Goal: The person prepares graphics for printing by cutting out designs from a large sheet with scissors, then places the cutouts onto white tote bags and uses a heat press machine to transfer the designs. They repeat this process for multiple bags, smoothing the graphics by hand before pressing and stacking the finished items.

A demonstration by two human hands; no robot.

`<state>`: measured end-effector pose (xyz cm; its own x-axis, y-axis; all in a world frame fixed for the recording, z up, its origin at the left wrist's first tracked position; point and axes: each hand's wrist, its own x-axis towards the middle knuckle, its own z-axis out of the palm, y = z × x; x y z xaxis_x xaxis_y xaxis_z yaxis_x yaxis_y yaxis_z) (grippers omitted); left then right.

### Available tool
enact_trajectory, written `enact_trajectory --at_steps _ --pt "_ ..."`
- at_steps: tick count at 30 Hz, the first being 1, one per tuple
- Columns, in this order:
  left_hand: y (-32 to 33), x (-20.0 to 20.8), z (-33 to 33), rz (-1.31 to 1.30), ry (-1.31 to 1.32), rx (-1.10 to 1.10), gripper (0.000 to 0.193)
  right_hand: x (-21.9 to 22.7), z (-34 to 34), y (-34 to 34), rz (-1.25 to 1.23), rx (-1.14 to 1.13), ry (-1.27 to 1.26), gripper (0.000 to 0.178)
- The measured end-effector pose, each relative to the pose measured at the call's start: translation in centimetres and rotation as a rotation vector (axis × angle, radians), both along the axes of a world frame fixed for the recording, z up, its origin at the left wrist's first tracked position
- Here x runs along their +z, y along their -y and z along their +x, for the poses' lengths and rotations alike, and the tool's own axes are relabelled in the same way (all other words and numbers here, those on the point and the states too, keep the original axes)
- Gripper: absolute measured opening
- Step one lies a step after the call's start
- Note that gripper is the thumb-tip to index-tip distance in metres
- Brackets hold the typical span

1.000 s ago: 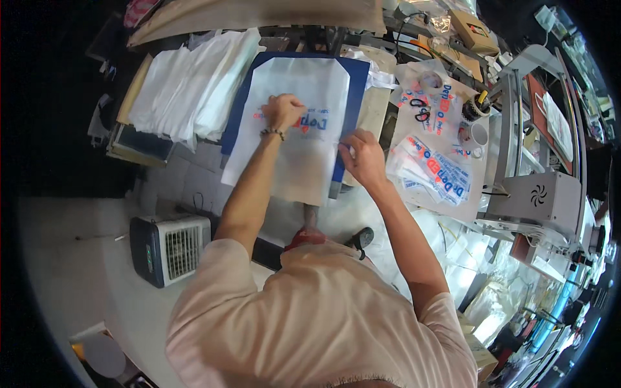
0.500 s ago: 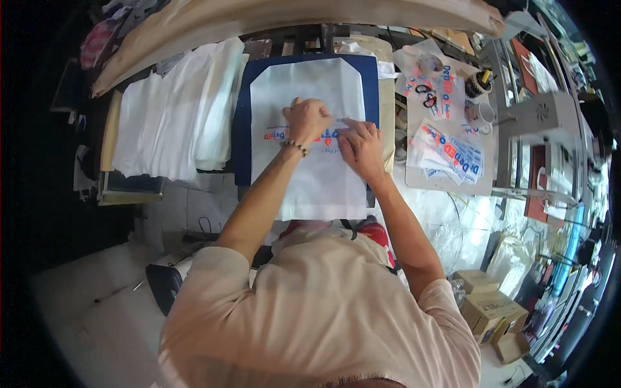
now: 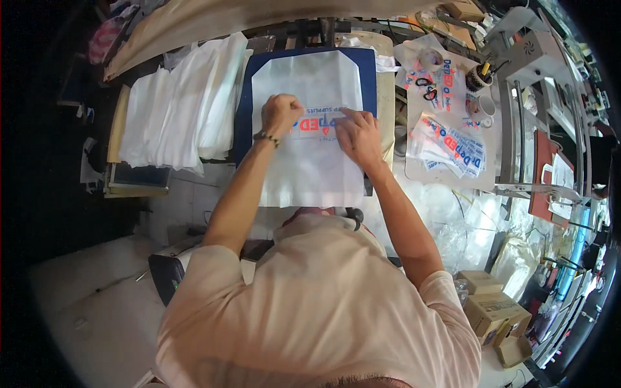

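A white fabric bag (image 3: 310, 178), its upper corners cut off at a slant, lies flat on a dark blue board (image 3: 367, 74). Across its middle is a thin clear film (image 3: 315, 123) printed with red and blue lettering. My left hand (image 3: 281, 115), wearing a beaded bracelet, is curled closed at the film's left end; whether its fingers pinch the edge is hidden. At the right end, my right hand (image 3: 358, 136) rests with bent, slightly parted fingers, the index tip touching the film's upper edge.
To the left lies a stack of white bags (image 3: 184, 110). On the right-hand board are printed films (image 3: 449, 145), black-handled scissors (image 3: 427, 89), a tape roll (image 3: 431, 59), a white mug (image 3: 482, 108) and a dark holder (image 3: 477, 77). A metal frame machine (image 3: 530, 55) stands beyond; cardboard boxes (image 3: 495, 317) sit below.
My left hand has moved left from the middle of the lettering, uncovering more of the film. My right hand has shifted slightly left and stays at the film's right end.
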<state>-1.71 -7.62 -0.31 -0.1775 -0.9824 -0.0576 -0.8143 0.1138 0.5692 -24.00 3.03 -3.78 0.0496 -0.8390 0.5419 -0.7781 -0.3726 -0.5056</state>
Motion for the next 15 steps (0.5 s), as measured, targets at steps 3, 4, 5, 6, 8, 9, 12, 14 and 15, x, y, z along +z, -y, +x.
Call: enact_trajectory --at_steps 3,4,5,6,8,9,12,14,15 --pt "-1.1 0.3 1.3 0.082 -0.226 -0.041 0.012 -0.1 -0.1 0.0 0.006 0.013 0.011 0.021" --pt "-1.3 0.1 1.5 -0.053 -0.233 -0.122 0.013 -0.1 -0.1 0.0 0.005 0.021 0.003 0.022" --pt "-1.2 -0.1 1.4 -0.048 -0.223 -0.127 0.013 -0.1 -0.1 0.2 0.009 0.016 0.013 0.022" --pt "-1.0 -0.4 1.3 -0.222 -0.168 -0.249 0.014 0.1 0.0 0.5 0.004 0.02 -0.002 0.025" --pt "-1.1 -1.0 1.6 -0.391 -0.113 -0.366 0.015 0.3 0.5 0.3 0.004 0.027 -0.019 0.027" --pt "-0.8 -0.9 1.0 -0.404 -0.113 -0.431 0.016 0.2 0.4 0.2 0.018 0.021 -0.027 0.029" --pt "0.6 -0.1 0.1 -0.387 -0.108 -0.54 0.017 0.4 0.0 0.3 0.035 0.008 -0.06 0.031" --pt "1.5 0.0 0.1 -0.354 -0.105 -0.587 0.016 0.9 0.3 0.1 0.043 0.001 -0.086 0.032" --pt "1.9 -0.1 0.3 -0.335 -0.095 -0.642 0.015 1.1 0.4 -0.2 0.064 0.013 -0.086 0.032"
